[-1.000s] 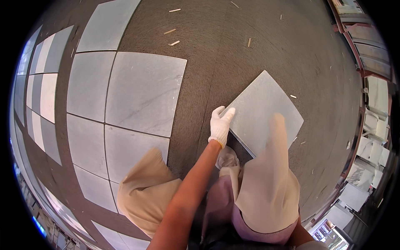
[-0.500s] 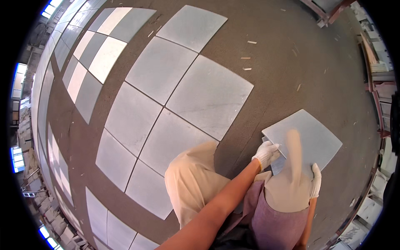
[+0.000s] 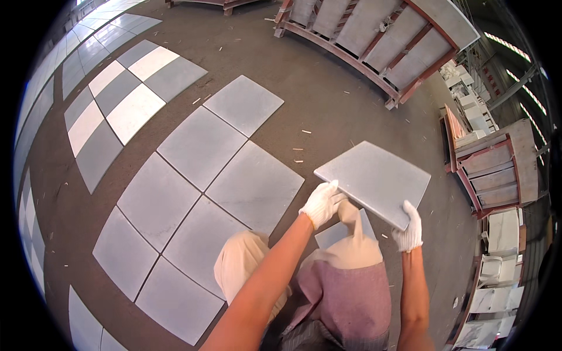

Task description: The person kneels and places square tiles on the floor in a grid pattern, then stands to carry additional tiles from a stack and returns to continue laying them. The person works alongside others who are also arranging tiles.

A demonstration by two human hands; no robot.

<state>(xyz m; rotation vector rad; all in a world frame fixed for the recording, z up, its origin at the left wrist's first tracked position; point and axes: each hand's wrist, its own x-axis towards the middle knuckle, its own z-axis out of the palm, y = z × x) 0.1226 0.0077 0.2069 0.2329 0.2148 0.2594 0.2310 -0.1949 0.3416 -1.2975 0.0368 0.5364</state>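
I hold a square grey stone tile [image 3: 377, 178] up off the floor in front of my knees. My left hand [image 3: 321, 203], in a white glove, grips its near left edge. My right hand [image 3: 408, 229], also gloved, grips its near right corner. Under the lifted tile the corner of another grey tile [image 3: 333, 233] shows, lying on the floor beside my knee. Left of my hands, several grey tiles [image 3: 202, 181] lie in a tight grid on the dark floor.
More tiles in light and dark grey [image 3: 111, 111] cover the floor at the far left. A red metal rack [image 3: 374, 41] leaning with slabs stands at the back, another rack [image 3: 489, 169] at the right, with stacked white slabs [image 3: 494, 281] below it.
The tile has been lifted off the floor and is now held in both hands. My view has swung up, bringing the racks at the back and right into sight.
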